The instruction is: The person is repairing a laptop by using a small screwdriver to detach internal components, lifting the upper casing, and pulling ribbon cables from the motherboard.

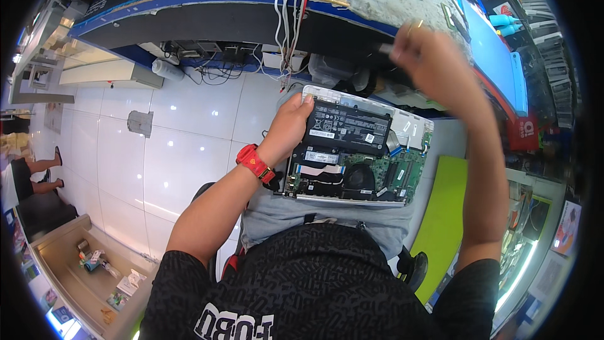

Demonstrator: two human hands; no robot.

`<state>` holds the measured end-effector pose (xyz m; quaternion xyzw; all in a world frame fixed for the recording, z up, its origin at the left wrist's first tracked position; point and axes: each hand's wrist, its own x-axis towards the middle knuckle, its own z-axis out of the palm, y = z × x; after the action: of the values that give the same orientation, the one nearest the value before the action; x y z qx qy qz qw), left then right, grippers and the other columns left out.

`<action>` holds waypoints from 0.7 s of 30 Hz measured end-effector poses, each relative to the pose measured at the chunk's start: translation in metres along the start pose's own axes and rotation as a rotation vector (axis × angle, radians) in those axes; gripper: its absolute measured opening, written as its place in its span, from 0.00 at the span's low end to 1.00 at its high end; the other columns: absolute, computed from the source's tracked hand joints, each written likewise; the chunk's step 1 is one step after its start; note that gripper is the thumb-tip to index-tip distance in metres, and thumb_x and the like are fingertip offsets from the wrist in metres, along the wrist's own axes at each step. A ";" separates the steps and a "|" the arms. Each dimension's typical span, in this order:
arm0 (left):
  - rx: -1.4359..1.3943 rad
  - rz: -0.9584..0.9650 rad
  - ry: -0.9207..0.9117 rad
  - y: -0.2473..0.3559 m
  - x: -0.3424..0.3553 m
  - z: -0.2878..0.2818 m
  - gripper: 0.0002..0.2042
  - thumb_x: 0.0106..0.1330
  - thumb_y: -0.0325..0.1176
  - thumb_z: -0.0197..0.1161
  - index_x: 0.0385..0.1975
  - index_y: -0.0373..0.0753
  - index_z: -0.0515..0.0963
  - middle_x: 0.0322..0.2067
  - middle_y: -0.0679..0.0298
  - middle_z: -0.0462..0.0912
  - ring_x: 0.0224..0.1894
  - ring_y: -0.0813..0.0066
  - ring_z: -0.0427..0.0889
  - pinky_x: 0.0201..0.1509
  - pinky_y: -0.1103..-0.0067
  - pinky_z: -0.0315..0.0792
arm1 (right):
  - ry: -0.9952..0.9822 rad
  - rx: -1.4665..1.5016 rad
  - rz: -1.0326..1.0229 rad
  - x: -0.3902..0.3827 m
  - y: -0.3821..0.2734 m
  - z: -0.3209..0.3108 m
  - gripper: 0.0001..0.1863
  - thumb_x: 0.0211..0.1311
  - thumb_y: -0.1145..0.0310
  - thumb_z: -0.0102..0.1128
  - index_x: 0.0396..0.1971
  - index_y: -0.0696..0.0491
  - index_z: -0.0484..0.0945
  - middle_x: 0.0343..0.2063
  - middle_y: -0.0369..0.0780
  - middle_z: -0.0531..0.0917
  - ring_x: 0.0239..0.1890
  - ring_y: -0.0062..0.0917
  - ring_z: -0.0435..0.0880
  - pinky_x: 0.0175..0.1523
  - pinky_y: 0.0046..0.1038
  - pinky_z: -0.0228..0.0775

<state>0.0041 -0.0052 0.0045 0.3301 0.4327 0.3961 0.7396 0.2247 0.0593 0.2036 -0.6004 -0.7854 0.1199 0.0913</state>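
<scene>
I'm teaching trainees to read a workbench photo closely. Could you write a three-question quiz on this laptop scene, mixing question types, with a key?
1. Multiple choice. The left hand grips the open laptop at which part?
A. The near right corner
B. The far left corner
C. The middle of the near edge

2. True or false: the right hand is touching the black battery.

3. Fill in the blank with "nearer" or "farther": compared with the battery, the round fan lies ____ from or to the person's body.

Key:
1. B
2. False; it is raised clear of the laptop.
3. nearer
</scene>
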 end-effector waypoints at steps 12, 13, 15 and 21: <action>0.060 0.028 -0.007 -0.022 0.013 -0.010 0.16 0.85 0.38 0.46 0.47 0.33 0.78 0.40 0.65 0.83 0.42 0.81 0.75 0.52 0.77 0.72 | 0.020 0.115 -0.148 -0.046 -0.035 0.097 0.07 0.61 0.71 0.67 0.30 0.59 0.87 0.32 0.48 0.88 0.33 0.47 0.87 0.40 0.42 0.79; 0.060 0.037 -0.005 -0.023 0.014 -0.010 0.16 0.85 0.38 0.46 0.47 0.33 0.78 0.40 0.65 0.83 0.42 0.82 0.75 0.52 0.77 0.72 | 0.021 0.114 -0.146 -0.046 -0.035 0.098 0.07 0.61 0.71 0.67 0.30 0.59 0.87 0.33 0.48 0.88 0.33 0.47 0.87 0.40 0.42 0.79; 0.059 0.055 0.000 -0.021 0.013 -0.008 0.16 0.85 0.38 0.46 0.47 0.33 0.78 0.40 0.66 0.83 0.42 0.82 0.75 0.52 0.77 0.72 | 0.033 0.100 -0.148 -0.044 -0.034 0.100 0.07 0.60 0.71 0.67 0.30 0.59 0.87 0.33 0.48 0.88 0.33 0.47 0.87 0.40 0.42 0.79; 0.049 0.029 0.009 -0.015 0.008 -0.005 0.16 0.85 0.39 0.46 0.47 0.33 0.78 0.39 0.67 0.82 0.41 0.82 0.75 0.51 0.78 0.72 | 0.069 0.102 -0.193 -0.041 -0.034 0.102 0.07 0.60 0.71 0.65 0.26 0.59 0.86 0.29 0.50 0.87 0.30 0.48 0.88 0.36 0.44 0.81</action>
<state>0.0068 -0.0045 -0.0125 0.3526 0.4411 0.3973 0.7234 0.1751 0.0035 0.1166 -0.5202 -0.8289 0.1295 0.1598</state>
